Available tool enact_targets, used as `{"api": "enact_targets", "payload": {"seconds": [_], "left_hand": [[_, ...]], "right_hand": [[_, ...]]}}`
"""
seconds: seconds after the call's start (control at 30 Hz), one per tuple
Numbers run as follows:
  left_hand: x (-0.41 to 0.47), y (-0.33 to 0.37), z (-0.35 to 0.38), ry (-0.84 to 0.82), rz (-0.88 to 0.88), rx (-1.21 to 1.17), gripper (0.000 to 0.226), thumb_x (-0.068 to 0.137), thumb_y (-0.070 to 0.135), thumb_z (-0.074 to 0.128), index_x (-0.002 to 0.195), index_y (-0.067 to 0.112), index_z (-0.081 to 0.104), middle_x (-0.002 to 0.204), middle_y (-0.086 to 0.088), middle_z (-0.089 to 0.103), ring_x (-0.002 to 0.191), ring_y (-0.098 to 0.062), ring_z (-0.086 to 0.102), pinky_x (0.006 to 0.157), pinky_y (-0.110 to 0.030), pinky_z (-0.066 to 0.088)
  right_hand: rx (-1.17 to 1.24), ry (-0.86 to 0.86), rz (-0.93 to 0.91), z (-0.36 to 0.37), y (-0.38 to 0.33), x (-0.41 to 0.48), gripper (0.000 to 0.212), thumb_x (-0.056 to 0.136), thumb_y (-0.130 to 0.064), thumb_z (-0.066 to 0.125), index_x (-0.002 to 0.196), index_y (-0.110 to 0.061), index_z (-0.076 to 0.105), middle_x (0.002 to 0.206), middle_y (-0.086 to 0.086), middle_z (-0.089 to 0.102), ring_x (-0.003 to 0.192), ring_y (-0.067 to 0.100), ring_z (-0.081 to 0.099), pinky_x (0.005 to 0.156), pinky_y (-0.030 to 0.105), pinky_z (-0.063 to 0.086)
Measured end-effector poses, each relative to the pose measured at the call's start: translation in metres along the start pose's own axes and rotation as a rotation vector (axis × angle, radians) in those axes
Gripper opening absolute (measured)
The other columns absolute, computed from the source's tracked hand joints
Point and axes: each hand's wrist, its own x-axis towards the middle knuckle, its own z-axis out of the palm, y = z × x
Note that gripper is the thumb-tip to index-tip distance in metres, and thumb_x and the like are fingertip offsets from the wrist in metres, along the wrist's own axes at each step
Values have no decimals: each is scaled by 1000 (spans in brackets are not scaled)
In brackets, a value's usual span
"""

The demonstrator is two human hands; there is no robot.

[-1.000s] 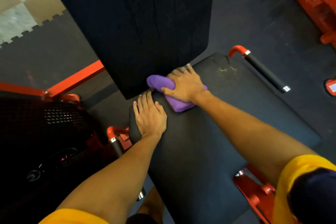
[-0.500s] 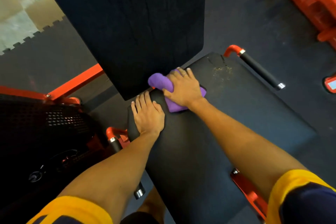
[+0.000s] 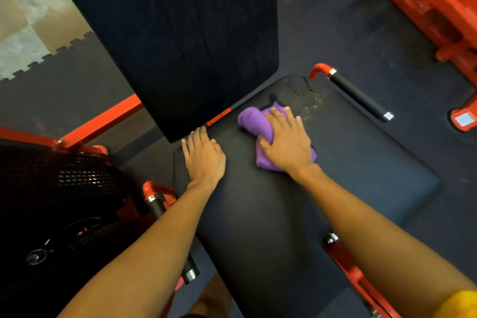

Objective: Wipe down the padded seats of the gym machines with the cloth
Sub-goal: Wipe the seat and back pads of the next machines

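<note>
We see a bunched purple cloth lying on the black padded seat of a gym machine, toward the seat's rear edge, just below the tall dark backrest pad. The right grip lies palm down on the cloth, its fingers spread and mostly straight over the fabric, pressing it against the pad rather than closing round it; a thin ring shows on one finger. Part of the cloth sticks out to the left of the fingers and part pokes out beneath the heel of the hand. Just beyond the fingertips, near the seat's far right corner, we make out a patch of pale speckled residue. The left grip is wide and flat on the seat near its rear left corner, holding nothing, its fingertips reaching the bottom edge of the backrest pad. A black handle on a red bracket runs beside the seat's right edge, and another handle sits at the left, partly hidden by the left forearm. Red machine frames stand on the dark rubber floor at the upper right.
</note>
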Motion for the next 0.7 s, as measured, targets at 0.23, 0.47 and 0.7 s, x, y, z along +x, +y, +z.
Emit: {"api": "enact_targets", "payload": {"seconds": [0.23, 0.47, 0.7], "left_hand": [[22, 59, 11, -79, 94, -22, 55, 107, 22, 35, 157, 3, 25, 164, -14, 27, 154, -27, 18, 127, -40, 6], [42, 105, 24, -77, 36, -14, 54, 98, 21, 48, 148, 2, 37, 151, -18, 42, 143, -34, 34, 124, -44, 18], [42, 123, 42, 0, 71, 84, 64, 93, 30, 45, 147, -4, 38, 149, -21, 45, 142, -35, 36, 125, -47, 11]], "right_hand": [[93, -3, 224, -19, -2, 67, 73, 99, -36, 50, 163, -33, 16, 168, 9, 20, 156, 41, 1, 127, 54, 0], [65, -3, 56, -25, 42, -2, 65, 97, -39, 55, 158, -28, 34, 166, 2, 28, 158, 29, 7, 127, 46, 2], [91, 68, 363, -32, 55, 76, 62, 98, -37, 50, 158, -27, 33, 165, 9, 28, 157, 39, 4, 127, 53, 0]]}}
